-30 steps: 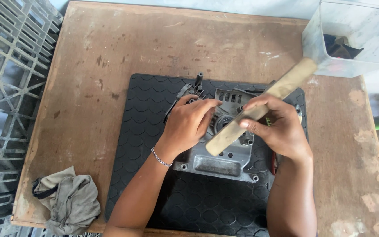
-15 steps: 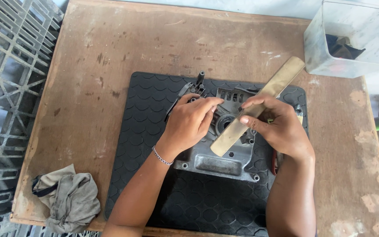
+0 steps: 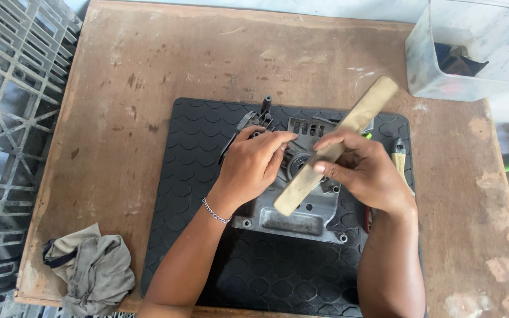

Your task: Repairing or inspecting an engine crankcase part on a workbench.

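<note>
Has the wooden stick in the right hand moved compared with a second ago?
Yes. The wooden stick in the right hand has drawn back: its far tip, which had overlapped the clear plastic container, now lies short of it, over the black mat.

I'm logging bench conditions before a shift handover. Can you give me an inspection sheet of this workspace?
Surface: worn, stained wooden table under a black rubber mat.
Job's things: grey metal engine part on the mat; wooden stick laid across it.
Clutter: crumpled grey rag at the near left corner; pliers by the right wrist; clear plastic tub with dark bits.
Hands: left hand rests on the part; right hand grips the stick.
Cables: nothing seen.
Surroundings: grey plastic crate on the left.
</note>
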